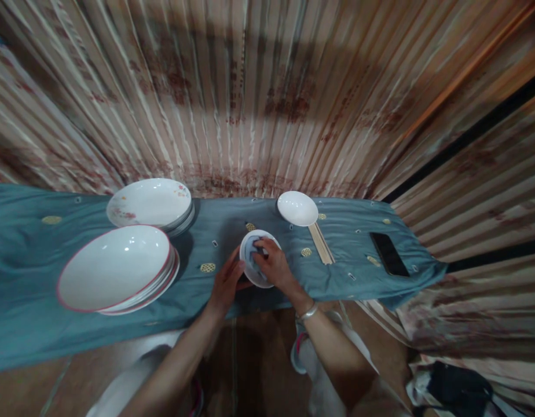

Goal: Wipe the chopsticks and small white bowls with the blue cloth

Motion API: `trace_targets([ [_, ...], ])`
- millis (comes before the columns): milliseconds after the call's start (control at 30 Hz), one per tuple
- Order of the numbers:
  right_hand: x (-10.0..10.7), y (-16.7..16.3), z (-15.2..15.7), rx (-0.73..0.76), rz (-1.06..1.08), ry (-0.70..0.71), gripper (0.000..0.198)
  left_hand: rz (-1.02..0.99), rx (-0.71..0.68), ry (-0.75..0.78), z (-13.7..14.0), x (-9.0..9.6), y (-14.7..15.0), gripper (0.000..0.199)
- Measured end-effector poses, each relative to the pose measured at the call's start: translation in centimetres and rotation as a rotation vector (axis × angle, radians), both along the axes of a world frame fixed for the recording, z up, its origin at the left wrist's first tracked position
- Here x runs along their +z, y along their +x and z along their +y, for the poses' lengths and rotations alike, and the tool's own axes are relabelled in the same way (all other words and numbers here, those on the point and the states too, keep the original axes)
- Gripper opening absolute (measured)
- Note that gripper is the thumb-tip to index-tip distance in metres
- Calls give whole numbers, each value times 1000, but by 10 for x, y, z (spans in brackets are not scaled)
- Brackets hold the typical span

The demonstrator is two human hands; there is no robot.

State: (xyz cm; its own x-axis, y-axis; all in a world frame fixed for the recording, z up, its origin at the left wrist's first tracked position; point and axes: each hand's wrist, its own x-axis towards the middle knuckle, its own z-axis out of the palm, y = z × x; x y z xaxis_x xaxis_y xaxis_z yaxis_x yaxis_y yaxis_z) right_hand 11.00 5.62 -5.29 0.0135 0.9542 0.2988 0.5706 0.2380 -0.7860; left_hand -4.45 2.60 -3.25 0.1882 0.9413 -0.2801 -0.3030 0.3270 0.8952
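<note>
A small white bowl [262,282] is right in front of me, over the near part of the cloth-covered table. My left hand [226,281] grips it at the left side, thumb by the rim and fingers passing underneath. Inside the bowl lies a blue-grey cloth [250,245]. My right hand [273,262] reaches in from the right with bent fingers pressing the cloth against the inner wall. The fingertips are partly hidden in its folds.
At left stand a stack of red-rimmed plates [115,269] and a stack of flowered plates [152,202]. Right of the bowl are a white dish [297,208], several chopsticks [321,244] and a black phone [389,253]. A curtain [267,104] hangs behind the table [206,295].
</note>
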Motion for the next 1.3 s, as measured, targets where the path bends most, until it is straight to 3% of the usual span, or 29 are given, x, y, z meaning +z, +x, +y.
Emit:
trace_targets([
  [200,3,-9,2,128,590,-223,30,-17,17,-22,0,0,0,74],
  [367,13,-13,-5,174,697,-273,32,-15,25,-19,0,-1,0,72],
  [500,24,-14,-8,173,546,-191,25,7,-3,15,0,-1,1,74],
  [800,41,4,8,-106,-92,117,17,27,-67,58,-3,9,5,83],
  [1133,22,43,11,-212,-371,23,13,51,-65,51,-4,11,5,85],
  [1300,21,59,2,-209,-474,-157,9,71,-51,57,-2,7,5,82],
])
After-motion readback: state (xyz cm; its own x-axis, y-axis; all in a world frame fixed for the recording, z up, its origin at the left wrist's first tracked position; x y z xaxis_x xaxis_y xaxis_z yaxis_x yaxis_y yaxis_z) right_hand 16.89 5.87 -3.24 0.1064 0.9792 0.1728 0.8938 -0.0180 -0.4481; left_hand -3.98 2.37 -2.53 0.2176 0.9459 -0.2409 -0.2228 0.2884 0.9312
